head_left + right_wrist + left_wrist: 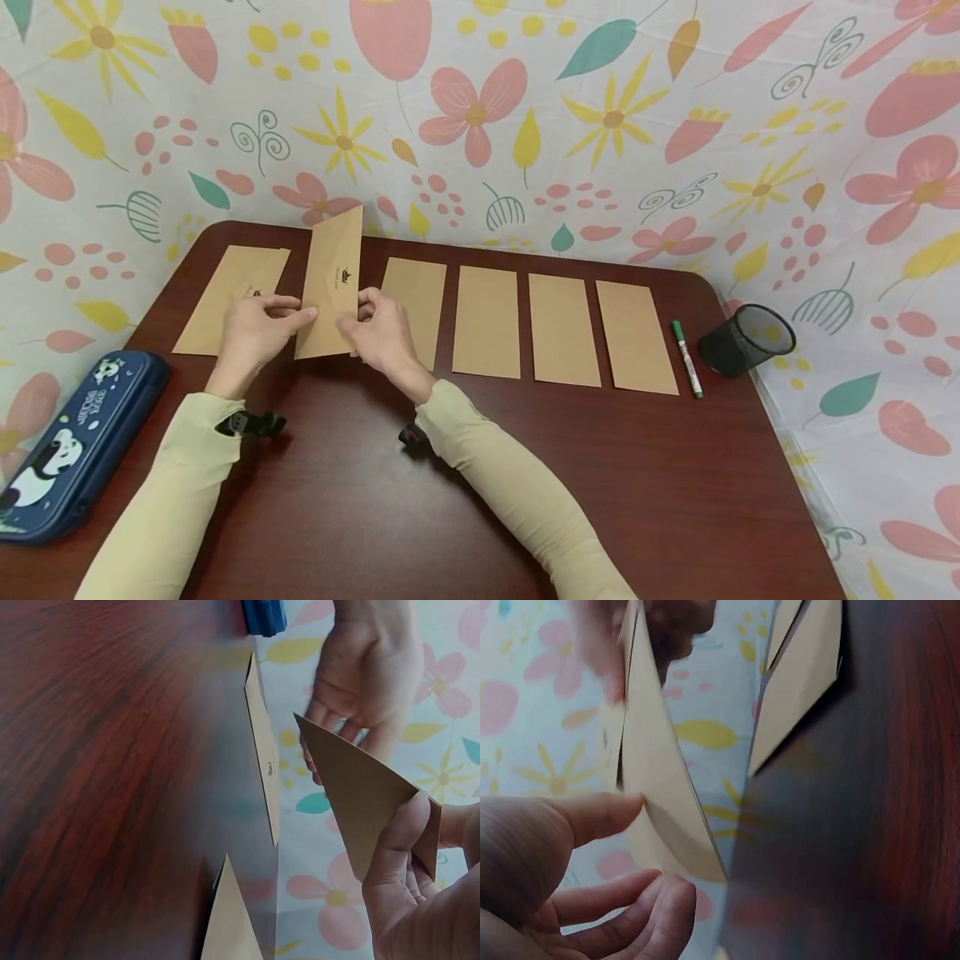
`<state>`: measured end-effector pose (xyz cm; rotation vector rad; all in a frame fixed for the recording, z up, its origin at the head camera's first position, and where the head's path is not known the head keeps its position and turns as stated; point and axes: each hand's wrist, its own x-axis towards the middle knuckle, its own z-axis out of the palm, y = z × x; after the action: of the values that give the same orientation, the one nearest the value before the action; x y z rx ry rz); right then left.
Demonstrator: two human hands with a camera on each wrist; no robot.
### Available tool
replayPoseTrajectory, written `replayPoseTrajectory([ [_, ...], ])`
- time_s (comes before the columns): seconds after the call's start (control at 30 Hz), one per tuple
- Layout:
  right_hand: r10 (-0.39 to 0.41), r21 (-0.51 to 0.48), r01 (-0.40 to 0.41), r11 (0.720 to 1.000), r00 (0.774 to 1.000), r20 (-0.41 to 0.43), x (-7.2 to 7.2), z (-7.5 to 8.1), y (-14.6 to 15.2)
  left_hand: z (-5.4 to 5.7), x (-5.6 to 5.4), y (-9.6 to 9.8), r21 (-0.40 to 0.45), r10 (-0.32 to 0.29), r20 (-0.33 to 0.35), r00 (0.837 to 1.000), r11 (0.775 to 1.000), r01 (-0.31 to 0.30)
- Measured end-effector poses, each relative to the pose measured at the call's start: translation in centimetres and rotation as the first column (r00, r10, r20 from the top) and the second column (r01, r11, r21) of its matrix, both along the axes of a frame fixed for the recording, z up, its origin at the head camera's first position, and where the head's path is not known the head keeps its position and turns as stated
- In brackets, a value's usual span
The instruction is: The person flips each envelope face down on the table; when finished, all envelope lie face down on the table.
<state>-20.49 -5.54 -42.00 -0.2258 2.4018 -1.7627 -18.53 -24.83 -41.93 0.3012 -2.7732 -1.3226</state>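
In the head view, a brown paper envelope (pixel 333 287) with a small dark crown print stands tilted above the table. My right hand (pixel 382 329) pinches its right side, thumb in front and fingers behind, as the right wrist view also shows on the envelope (pixel 367 795). At its left edge is my left hand (pixel 258 333), the thumb tip touching the paper. A gap shows between this thumb and the fingers (pixel 671 915) in the left wrist view. Another envelope (pixel 225 300), partly covered by my left hand, lies to the left.
Several more envelopes (pixel 486 321) lie in a row to the right. Beyond them are a green-capped marker (pixel 687 358) and a black mesh pen holder (pixel 746 340). A blue panda pencil case (pixel 75 450) sits at the table's (pixel 360 517) left edge. Patterned cloth hangs behind.
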Motion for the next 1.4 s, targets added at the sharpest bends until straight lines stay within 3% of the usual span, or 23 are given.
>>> replayPoseTrajectory([
  [0.1,-0.009,0.002,0.009,1.0,1.0,-0.01,0.0,0.2,-0.1,0.7,0.7,1.2,-0.109,-0.032,-0.141,0.99,0.994,0.016],
  [0.17,-0.009,0.0,0.009,1.0,1.0,-0.027,0.1,0.2,-0.2,1.1,1.0,2.0,-0.112,-0.057,-0.203,0.977,0.993,0.035],
  [0.33,0.029,0.003,-0.029,1.0,0.995,-0.092,0.2,0.3,-0.5,1.8,1.3,3.4,-0.093,-0.093,-0.255,0.963,0.993,0.072],
  [0.6,0.149,0.0,-0.149,0.989,0.982,-0.113,0.4,0.3,-0.5,2.2,1.6,3.7,-0.064,-0.037,-0.231,0.972,0.998,0.023],
  [0.87,0.259,0.186,-0.221,0.957,0.941,-0.218,0.3,0.1,-0.6,2.5,1.8,3.6,-0.028,0.013,-0.212,0.977,0.999,-0.019],
  [1.0,0.296,0.224,-0.245,0.943,0.927,-0.232,0.4,0.3,-0.7,2.5,1.8,3.4,-0.009,0.032,-0.214,0.976,0.999,-0.035],
  [1.2,0.293,0.161,-0.263,0.951,0.935,-0.202,0.4,0.1,-0.8,2.3,1.9,2.7,0.125,0.086,-0.133,0.987,0.99,-0.069],
  [1.4,0.188,0.121,-0.17,0.978,0.968,-0.165,0.1,-0.4,-1.1,2.0,1.9,2.0,0.267,0.115,-0.045,0.992,0.959,-0.099],
])
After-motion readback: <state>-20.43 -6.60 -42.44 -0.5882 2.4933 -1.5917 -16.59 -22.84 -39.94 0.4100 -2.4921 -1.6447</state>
